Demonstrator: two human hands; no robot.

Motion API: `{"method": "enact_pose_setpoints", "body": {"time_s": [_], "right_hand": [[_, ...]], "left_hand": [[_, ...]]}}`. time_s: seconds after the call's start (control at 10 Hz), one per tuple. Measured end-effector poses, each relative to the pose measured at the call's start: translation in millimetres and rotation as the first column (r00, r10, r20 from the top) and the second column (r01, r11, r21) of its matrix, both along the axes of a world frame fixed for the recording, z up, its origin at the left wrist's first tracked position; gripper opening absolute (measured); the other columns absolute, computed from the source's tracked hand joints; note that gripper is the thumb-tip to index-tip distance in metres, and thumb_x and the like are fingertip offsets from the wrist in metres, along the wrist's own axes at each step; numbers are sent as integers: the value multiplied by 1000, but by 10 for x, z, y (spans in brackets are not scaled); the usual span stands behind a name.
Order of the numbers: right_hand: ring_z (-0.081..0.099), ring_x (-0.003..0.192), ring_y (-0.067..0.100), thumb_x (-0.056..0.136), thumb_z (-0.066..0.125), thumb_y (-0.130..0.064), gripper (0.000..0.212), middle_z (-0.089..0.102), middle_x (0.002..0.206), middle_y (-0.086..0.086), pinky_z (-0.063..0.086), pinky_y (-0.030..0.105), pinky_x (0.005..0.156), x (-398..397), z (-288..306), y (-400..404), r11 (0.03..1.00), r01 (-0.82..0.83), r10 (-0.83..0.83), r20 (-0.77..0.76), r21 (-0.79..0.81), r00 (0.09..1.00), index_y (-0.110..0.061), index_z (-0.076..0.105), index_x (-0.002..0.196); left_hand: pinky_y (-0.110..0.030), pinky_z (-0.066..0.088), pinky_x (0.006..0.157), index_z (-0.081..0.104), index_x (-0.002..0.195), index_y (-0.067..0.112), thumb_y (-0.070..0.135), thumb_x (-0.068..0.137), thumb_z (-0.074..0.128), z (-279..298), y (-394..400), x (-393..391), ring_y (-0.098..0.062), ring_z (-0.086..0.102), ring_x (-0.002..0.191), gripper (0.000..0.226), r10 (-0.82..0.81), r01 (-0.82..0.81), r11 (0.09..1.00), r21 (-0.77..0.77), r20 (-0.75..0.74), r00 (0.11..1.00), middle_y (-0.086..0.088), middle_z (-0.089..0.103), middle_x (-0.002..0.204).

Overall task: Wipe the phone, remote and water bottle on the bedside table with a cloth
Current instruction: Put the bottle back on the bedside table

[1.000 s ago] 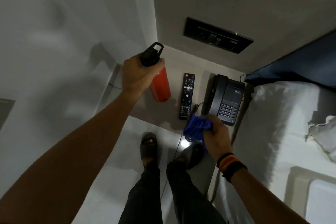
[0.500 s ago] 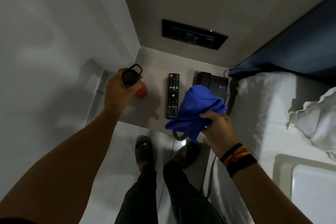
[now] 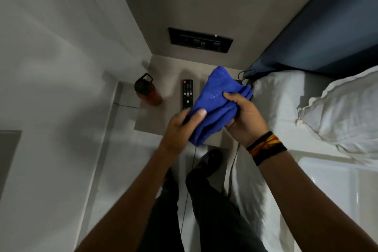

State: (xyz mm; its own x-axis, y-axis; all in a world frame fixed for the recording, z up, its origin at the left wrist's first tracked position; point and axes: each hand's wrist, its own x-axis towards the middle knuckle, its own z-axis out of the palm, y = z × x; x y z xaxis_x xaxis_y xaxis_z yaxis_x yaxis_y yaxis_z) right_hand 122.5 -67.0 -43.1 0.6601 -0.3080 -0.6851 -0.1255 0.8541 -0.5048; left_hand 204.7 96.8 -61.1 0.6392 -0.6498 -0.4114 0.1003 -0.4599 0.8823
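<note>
I am seeing both hands gripping the blue cloth [image 3: 216, 106] above the bedside table [image 3: 163, 116]: the left hand [image 3: 180, 129] is pinching its lower left edge with the thumb on top, and the right hand [image 3: 244, 118] is closing around its bunched right side. The red water bottle [image 3: 147, 90] is standing free at the table's left, the remote [image 3: 187, 93] is lying just beside it, and the cloth is hiding the phone.

Grey bedside table [image 3: 163, 67], red water bottle [image 3: 149, 92] standing, remote [image 3: 187, 93] beside it
</note>
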Motion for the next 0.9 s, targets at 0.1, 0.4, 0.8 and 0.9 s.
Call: {"method": "enact_pose_setpoints", "body": {"time_s": [0.1, 0.4, 0.8, 0.9], "right_hand": [[64, 111, 34, 88, 54, -10, 33, 62, 124, 21, 52, 44, 99, -125, -5, -130, 995, 94, -97, -89, -29, 991, -4, 60, 120], [65, 86, 32, 75, 59, -2, 24, 68, 94, 16, 57, 42, 76, -1483, 258, -243, 936, 41, -176, -362, -349, 915, -7, 65, 98], [65, 97, 37, 69, 67, -14, 31, 69, 114, 21, 54, 48, 90, -3487, -255, -445, 855, -230, -218, -724, -465, 655, -13, 68, 100], [64, 99, 41, 70, 64, -25, 43, 69, 110, 23, 53, 43, 84, -3587, -413, -169, 686, -397, -367, -761, -610, 534, -7, 66, 109]], "left_hand": [[-42, 59, 79, 72, 109, 4, 23, 90, 78, -152, 25, -358, -21, 72, 89, 28, 112, -115, 993, -22, -113, 987, -16, 76, 98], [-48, 61, 74, 66, 91, 20, 39, 81, 72, 31, -184, -1823, -18, 70, 75, 22, 107, -83, 992, 91, -308, 945, -2, 73, 86], [-37, 57, 96, 67, 129, 12, 21, 102, 51, 172, -307, -3543, -26, 69, 109, 33, -133, 193, 972, 131, -369, 920, -7, 73, 124], [-41, 56, 103, 65, 133, 20, 28, 106, 46, 229, -139, -3156, -28, 68, 121, 34, -100, 102, 991, 89, -24, 995, -7, 71, 132]]}}
